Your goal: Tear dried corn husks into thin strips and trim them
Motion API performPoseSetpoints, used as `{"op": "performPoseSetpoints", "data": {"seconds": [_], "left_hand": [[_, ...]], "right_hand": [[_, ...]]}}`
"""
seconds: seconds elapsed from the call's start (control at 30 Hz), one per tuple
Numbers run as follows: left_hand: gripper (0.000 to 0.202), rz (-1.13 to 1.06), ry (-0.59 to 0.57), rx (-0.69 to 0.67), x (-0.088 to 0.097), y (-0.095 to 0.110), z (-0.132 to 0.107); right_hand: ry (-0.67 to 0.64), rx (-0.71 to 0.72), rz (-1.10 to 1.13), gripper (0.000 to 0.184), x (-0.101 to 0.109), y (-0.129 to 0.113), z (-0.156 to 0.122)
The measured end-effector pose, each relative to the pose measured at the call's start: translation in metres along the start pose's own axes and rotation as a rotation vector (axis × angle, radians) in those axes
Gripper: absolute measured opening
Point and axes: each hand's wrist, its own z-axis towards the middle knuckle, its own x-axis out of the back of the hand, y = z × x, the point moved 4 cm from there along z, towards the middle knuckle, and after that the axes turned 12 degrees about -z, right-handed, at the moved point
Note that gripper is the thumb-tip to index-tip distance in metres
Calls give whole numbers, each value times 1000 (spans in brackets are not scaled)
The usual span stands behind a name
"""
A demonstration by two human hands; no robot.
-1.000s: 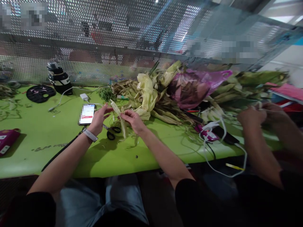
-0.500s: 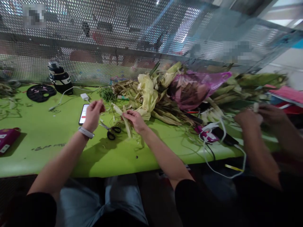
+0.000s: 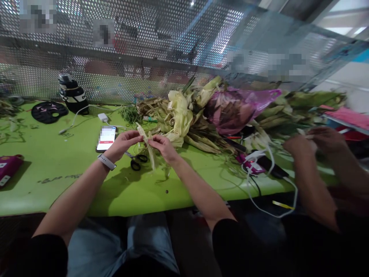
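Between my hands is a narrow, pale strip of corn husk [image 3: 151,158], hanging down at a slant. My right hand [image 3: 163,147] pinches it near its middle. My left hand [image 3: 124,143], with a light band on the wrist, has its thumb and fingertips closed at the upper part of the same strip. Just below the fingers, black-handled scissors [image 3: 136,161] lie on the green table [image 3: 69,165]. A phone [image 3: 106,139] with a lit screen lies left of my left hand. Behind my right hand sits a pile of corn husks [image 3: 180,115].
A pink plastic bag [image 3: 227,111] rests among the husks. At the back left stand a dark bottle [image 3: 73,94] and a black fan-like disc [image 3: 49,112]. White cables [image 3: 272,157] trail over the right table edge. A co-worker's hands [image 3: 314,142] hold something pale at the right.
My left hand has come right from above the phone to the husk strip, so the phone's screen is uncovered. My right hand stays nearly in place with the husk.
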Motion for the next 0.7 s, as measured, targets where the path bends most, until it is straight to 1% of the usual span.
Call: {"op": "performPoseSetpoints", "data": {"seconds": [0.07, 0.17, 0.3, 0.37, 0.47, 0.57, 0.6, 0.63, 0.7], "left_hand": [[35, -19, 36, -26, 2, 1, 0], [33, -62, 75, -11, 3, -1, 0], [27, -110, 122, 12, 2, -1, -2], [23, -119, 154, 8, 3, 1, -2], [17, -99, 230, 0, 10, 1, -1], [13, 66, 337, 56, 22, -7, 3], [12, 147, 370, 93, 25, -11, 4], [13, 199, 371, 130, 27, -15, 5], [12, 234, 348, 120, 25, -17, 6]], "right_hand": [[12, 24, -52, 24, -1, -1, -1], [64, 39, -65, 23, 0, -2, -1], [123, 41, 1, 22, 1, 0, 0], [161, 12, 63, 22, 3, 2, 1], [252, -13, 189, 19, 14, 0, 3], [404, 34, 370, 12, 33, -8, 3], [420, 21, 424, 11, 38, -10, 3], [412, -23, 456, 9, 40, -11, 3], [303, -187, 457, 6, 34, -9, 2]]}}
